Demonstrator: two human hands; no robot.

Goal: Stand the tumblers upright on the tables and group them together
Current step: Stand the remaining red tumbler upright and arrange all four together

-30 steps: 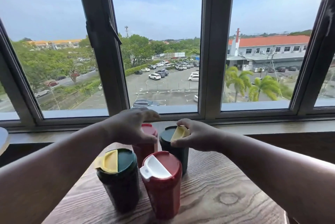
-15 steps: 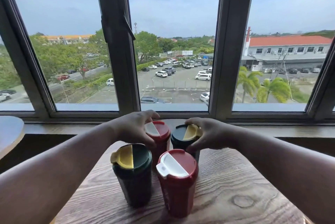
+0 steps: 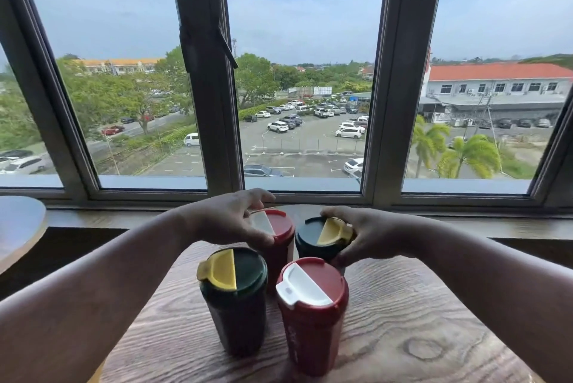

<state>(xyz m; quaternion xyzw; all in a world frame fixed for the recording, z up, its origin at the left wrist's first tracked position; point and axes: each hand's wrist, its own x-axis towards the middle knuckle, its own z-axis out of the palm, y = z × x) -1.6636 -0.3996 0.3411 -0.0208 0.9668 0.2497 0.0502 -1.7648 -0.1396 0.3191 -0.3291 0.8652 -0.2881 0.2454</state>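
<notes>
Several tumblers stand upright in a tight cluster on the wooden table [image 3: 403,320]. Nearest me are a dark green tumbler with a yellow lid flap [image 3: 234,299] and a red tumbler with a white lid flap [image 3: 311,314]. Behind them stand a second red tumbler [image 3: 280,230] and a second green tumbler [image 3: 319,237]. My left hand [image 3: 231,220] curls over the top of the far red tumbler, thumb at its front rim. My right hand [image 3: 362,235] grips the far green tumbler around its lid.
A windowsill [image 3: 465,215] and a large window with dark frames [image 3: 207,88] run right behind the table. The rounded edge of another table [image 3: 18,227] shows at the far left, across a dark gap.
The view has drifted left and tilted, so the cluster sits further right in the frame. Both hands stay on the two far tumblers; the left hand's fingers have lifted slightly.
</notes>
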